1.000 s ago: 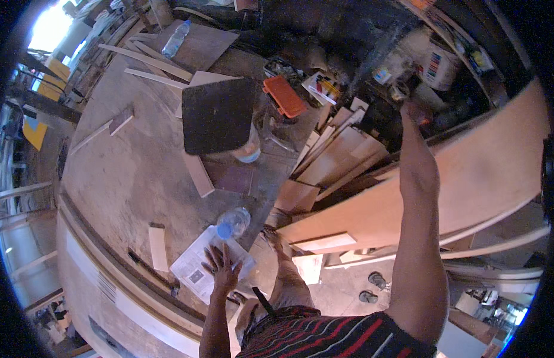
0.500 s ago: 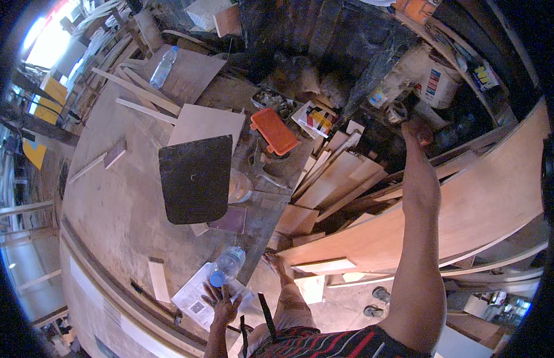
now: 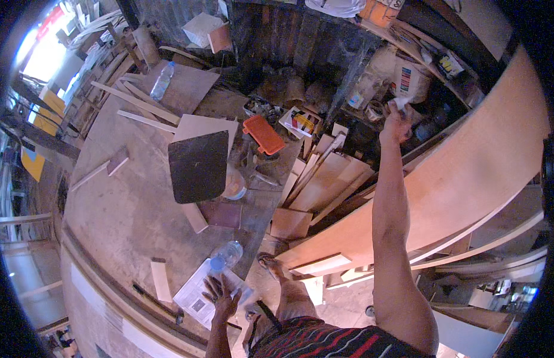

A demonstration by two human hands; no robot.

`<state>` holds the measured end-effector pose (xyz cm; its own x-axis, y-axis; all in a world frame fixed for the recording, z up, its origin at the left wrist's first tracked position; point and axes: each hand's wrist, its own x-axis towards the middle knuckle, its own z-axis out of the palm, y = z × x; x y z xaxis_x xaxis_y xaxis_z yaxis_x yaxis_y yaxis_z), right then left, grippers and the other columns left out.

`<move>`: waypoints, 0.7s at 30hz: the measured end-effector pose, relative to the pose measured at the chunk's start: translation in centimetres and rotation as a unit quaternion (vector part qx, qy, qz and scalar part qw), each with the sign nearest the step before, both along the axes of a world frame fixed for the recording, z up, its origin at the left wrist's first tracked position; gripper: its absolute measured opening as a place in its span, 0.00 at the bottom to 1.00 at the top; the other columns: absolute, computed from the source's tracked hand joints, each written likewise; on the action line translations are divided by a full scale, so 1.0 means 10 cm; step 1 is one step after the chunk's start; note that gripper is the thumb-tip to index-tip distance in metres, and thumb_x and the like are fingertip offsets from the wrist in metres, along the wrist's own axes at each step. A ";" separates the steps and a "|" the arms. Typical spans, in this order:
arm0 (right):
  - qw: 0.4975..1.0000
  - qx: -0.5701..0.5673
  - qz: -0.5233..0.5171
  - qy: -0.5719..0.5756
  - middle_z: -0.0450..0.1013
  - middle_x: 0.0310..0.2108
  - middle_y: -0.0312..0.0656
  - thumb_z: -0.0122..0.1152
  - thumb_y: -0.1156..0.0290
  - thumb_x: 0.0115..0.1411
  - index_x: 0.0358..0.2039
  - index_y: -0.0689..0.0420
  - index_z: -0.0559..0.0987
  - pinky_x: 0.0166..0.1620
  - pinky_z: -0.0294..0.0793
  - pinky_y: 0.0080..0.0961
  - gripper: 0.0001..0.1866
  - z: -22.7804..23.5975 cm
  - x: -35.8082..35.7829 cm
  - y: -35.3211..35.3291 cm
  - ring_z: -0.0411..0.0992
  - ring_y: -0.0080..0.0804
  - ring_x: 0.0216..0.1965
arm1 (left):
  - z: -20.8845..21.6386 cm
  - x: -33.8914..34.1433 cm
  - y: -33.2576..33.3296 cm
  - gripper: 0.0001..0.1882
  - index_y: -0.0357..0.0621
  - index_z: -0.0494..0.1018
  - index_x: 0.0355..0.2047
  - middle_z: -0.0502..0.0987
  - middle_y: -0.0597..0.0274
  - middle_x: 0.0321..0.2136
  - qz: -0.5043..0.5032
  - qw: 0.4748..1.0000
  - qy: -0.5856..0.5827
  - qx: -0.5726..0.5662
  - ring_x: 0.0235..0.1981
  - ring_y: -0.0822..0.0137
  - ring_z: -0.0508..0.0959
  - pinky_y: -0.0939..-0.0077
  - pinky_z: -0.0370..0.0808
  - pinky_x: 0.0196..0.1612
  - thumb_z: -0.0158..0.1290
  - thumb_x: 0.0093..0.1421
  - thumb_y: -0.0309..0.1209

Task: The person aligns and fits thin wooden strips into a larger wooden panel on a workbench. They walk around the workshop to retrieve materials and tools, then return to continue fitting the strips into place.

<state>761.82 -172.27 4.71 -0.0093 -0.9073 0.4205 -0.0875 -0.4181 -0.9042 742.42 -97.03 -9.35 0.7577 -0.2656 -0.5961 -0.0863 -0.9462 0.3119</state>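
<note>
My left hand (image 3: 222, 298) lies with fingers spread over a printed sheet of paper (image 3: 196, 292) on the workbench, holding nothing. Just beyond its fingertips a clear plastic bottle with a blue cap (image 3: 230, 253) lies on its side. Far out to the right, my right arm is stretched forward over the clutter beside the bench. My right hand (image 3: 395, 126) is closed on a small, blurred white wad (image 3: 401, 102), whose material I cannot make out. A white bucket (image 3: 410, 77) and a roll of tape (image 3: 374, 110) are near that hand.
On the workbench (image 3: 122, 209) are a dark flat panel (image 3: 198, 167), an orange plastic case (image 3: 264, 135), wood strips and another bottle (image 3: 162, 80). Wood offcuts (image 3: 325, 179) lean beside the bench. A long curved plywood sheet (image 3: 456, 173) stretches along the right.
My right hand has risen from among the things near the bucket and now shows the white wad. My left hand stays over the paper, fingers spread. The view has shifted slightly.
</note>
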 end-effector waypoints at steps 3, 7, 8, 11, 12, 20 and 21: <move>0.948 0.081 0.243 -0.191 0.77 0.42 0.43 0.61 0.67 0.65 0.53 0.56 0.71 0.42 0.81 0.30 0.18 0.86 -0.14 0.84 0.79 0.39 0.40 | -0.03 -0.05 0.04 0.53 0.57 0.32 0.74 0.20 0.40 0.72 0.004 1.000 -0.010 -0.018 0.71 0.37 0.19 0.22 0.18 0.60 0.49 0.62 0.62; 0.892 0.119 0.396 -0.185 0.76 0.43 0.42 0.59 0.68 0.67 0.51 0.59 0.71 0.44 0.82 0.32 0.15 1.76 -0.41 1.34 0.79 0.37 0.40 | -0.15 -0.06 0.09 0.52 0.58 0.33 0.74 0.21 0.40 0.72 -0.006 0.999 -0.038 -0.033 0.71 0.36 0.19 0.20 0.19 0.59 0.49 0.62 0.62; 0.887 0.105 0.422 -0.156 0.76 0.43 0.42 0.60 0.68 0.67 0.49 0.60 0.72 0.45 0.82 0.34 0.14 2.01 -0.44 1.45 0.79 0.36 0.42 | -0.15 -0.09 0.11 0.52 0.58 0.33 0.74 0.21 0.40 0.72 -0.006 0.998 -0.047 -0.039 0.71 0.36 0.19 0.19 0.19 0.59 0.50 0.62 0.62; 0.861 0.063 0.478 -0.160 0.77 0.42 0.42 0.60 0.68 0.67 0.47 0.59 0.73 0.47 0.82 0.34 0.12 2.61 -0.56 1.61 0.78 0.36 0.45 | -0.07 -0.03 0.08 0.51 0.60 0.33 0.74 0.21 0.41 0.72 -0.019 0.997 -0.042 -0.062 0.71 0.35 0.20 0.18 0.21 0.59 0.49 0.62 0.61; 0.845 0.079 0.501 -0.171 0.77 0.41 0.39 0.61 0.68 0.66 0.44 0.57 0.76 0.49 0.81 0.32 0.10 2.90 -0.58 1.85 0.77 0.31 0.48 | -0.09 -0.05 0.10 0.51 0.61 0.33 0.74 0.21 0.41 0.72 -0.014 0.996 -0.054 -0.067 0.71 0.35 0.20 0.18 0.21 0.59 0.49 0.62 0.61; 0.827 -0.065 0.556 -0.054 0.77 0.40 0.31 0.65 0.64 0.63 0.42 0.52 0.78 0.46 0.77 0.23 0.10 4.53 -0.65 3.03 0.75 0.22 0.42 | -0.22 -0.16 0.17 0.46 0.65 0.41 0.74 0.29 0.44 0.74 0.028 0.979 -0.144 -0.140 0.73 0.40 0.26 0.20 0.20 0.61 0.50 0.63 0.60; 0.816 -0.081 0.569 -0.057 0.77 0.40 0.32 0.65 0.64 0.62 0.43 0.53 0.79 0.47 0.78 0.24 0.11 4.68 -0.68 3.20 0.75 0.23 0.42 | -0.20 -0.18 0.18 0.45 0.65 0.42 0.74 0.30 0.45 0.74 0.031 0.976 -0.158 -0.150 0.74 0.41 0.27 0.21 0.20 0.61 0.49 0.63 0.59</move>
